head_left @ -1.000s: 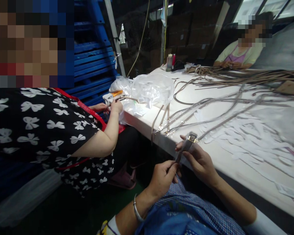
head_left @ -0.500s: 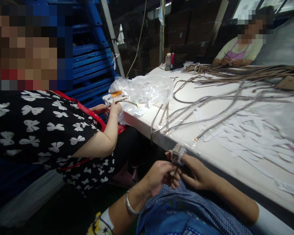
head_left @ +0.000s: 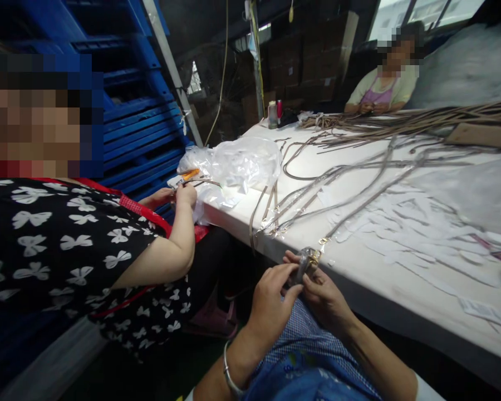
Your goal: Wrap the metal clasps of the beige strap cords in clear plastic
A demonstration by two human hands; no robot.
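A coiled grey-brown strap [head_left: 304, 267], partly covered in clear plastic, is held between my two hands beside the table's front edge. Its gold metal clasp [head_left: 315, 257] shows at the upper right of the coil. My left hand [head_left: 272, 295], with a silver bangle at the wrist, has thumb and fingers closed on the coil's near left side. From the right, my right hand [head_left: 326, 296] grips the same coil, some of its fingers reaching behind it. Just beyond lies a long plastic-covered strap with a gold clasp [head_left: 324, 241].
On the white table [head_left: 359, 267] lie white paper strips [head_left: 409, 228], several straps, clear plastic bags [head_left: 250, 159] and a brown strap bundle [head_left: 426, 120]. At left a co-worker in a butterfly-print top [head_left: 79, 239] handles a strap. Another person [head_left: 382, 92] sits across the table.
The coil has turned, so its gold clasp now shows. My left hand has shifted from below the coil to its side. The view has swung slightly right.
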